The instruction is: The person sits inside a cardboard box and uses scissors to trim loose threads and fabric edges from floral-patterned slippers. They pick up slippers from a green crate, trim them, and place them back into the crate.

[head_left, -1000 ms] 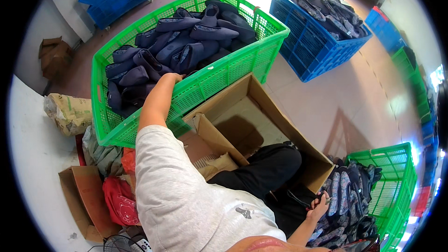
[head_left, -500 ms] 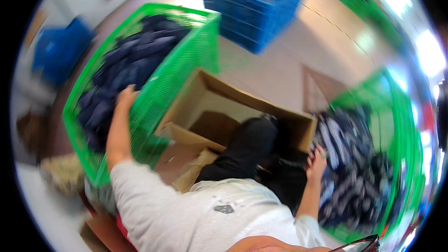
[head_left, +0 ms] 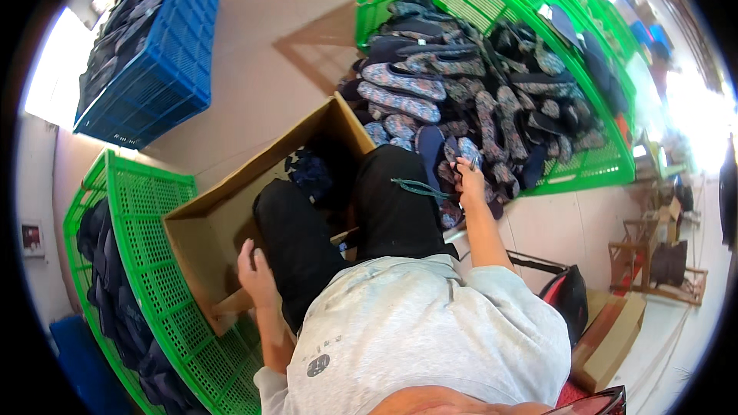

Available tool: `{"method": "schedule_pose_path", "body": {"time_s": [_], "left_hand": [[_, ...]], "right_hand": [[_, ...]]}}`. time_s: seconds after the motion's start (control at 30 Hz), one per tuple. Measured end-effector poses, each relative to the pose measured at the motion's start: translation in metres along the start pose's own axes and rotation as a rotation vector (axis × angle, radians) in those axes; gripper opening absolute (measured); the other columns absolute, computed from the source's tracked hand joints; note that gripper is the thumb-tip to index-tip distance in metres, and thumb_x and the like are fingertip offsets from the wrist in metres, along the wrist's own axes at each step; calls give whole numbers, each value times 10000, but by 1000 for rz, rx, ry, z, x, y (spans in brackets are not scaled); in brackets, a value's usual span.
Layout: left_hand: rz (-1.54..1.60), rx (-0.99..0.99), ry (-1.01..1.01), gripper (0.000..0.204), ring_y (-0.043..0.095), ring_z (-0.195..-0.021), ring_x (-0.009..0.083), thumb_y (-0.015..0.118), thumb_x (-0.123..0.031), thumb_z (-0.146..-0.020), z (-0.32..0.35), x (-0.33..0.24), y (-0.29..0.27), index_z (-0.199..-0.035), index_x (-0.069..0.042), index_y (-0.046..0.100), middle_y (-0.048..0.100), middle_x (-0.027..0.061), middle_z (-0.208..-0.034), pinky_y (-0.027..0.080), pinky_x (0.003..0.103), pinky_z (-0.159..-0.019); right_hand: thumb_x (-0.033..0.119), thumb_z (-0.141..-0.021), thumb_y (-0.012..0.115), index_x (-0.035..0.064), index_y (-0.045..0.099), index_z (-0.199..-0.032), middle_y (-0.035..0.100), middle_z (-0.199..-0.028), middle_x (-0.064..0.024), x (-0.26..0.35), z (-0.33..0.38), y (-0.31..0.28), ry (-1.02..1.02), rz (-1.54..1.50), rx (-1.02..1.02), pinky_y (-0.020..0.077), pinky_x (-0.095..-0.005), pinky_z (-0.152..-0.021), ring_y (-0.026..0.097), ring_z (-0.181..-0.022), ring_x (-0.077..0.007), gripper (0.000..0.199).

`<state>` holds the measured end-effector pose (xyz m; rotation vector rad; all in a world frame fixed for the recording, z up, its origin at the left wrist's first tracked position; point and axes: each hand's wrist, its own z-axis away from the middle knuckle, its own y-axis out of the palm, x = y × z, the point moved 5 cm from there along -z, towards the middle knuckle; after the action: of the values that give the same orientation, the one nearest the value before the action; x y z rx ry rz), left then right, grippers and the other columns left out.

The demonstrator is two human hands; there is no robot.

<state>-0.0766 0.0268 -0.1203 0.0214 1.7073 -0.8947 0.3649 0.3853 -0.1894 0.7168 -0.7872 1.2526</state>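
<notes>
i read this as the picking step: my right hand [head_left: 469,177] reaches out to the heap of patterned flip-flop soles [head_left: 461,100] spilling from the green crate on my right [head_left: 607,115], its fingers closed on one sole [head_left: 467,155] at the near edge of the pile. a thin green strap [head_left: 419,188] lies across my right thigh, just beside that hand. my left hand [head_left: 255,269] rests low by my left knee, at the inner wall of the open cardboard box [head_left: 223,215]; i cannot tell whether its fingers are curled round anything or just lying loose.

judging from this, the next move calls for lifting the sole clear of its neighbours without dragging the pile down, then bringing it to my lap where the strap waits.

packages: the brown box sits between my legs, flaps open, with something dark inside at its far end. a second green crate [head_left: 146,277] of dark pieces stands at my left, touching the box. a blue crate [head_left: 154,69], also filled with dark goods, sits well apart at upper left. another brown carton [head_left: 607,338] lies at lower right.
</notes>
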Motion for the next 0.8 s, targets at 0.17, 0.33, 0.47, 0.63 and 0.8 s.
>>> {"method": "schedule_pose_path", "body": {"time_s": [0.17,0.33,0.47,0.63,0.8], "left_hand": [[-291,123,280,432,429,-1314,388,644,-125,-893,21,-71,52,-1297,5,561,444,209,-1429,344,447,-1094],[-424,134,339,474,400,-1342,370,647,-138,-890,20,-84,61,-1337,-27,538,420,192,-1455,320,441,-1115],[-459,122,340,486,413,-1329,381,662,-129,-871,16,-85,68,-1331,-28,543,437,200,-1438,330,445,-1107],[-497,61,357,535,441,-1301,396,731,-118,-780,15,-87,60,-1287,-46,578,496,211,-1365,363,467,-1072],[-515,44,351,541,428,-1309,356,743,-192,-781,9,-89,52,-1283,-75,581,495,160,-1345,362,467,-1057]], "right_hand": [[19,-859,622,68,595,-1199,586,-810,-9,-23,-5,-42,3,11,-312,335,-262,-467,495,-602,-98,344],[20,-815,615,49,539,-1321,599,-836,-48,-46,-43,-71,-61,88,-352,368,-297,-482,507,-583,-120,513],[43,-767,634,41,549,-1335,638,-916,-82,-67,-87,-86,-147,225,-343,446,-308,-545,570,-637,-151,574],[49,-733,642,24,619,-1250,658,-875,-92,-45,-91,-73,-262,356,-344,496,-304,-631,604,-695,-184,518],[140,-846,643,45,589,-1271,629,-836,-98,-52,-120,-95,5,-22,-272,373,-263,-431,554,-602,-158,439]]}}
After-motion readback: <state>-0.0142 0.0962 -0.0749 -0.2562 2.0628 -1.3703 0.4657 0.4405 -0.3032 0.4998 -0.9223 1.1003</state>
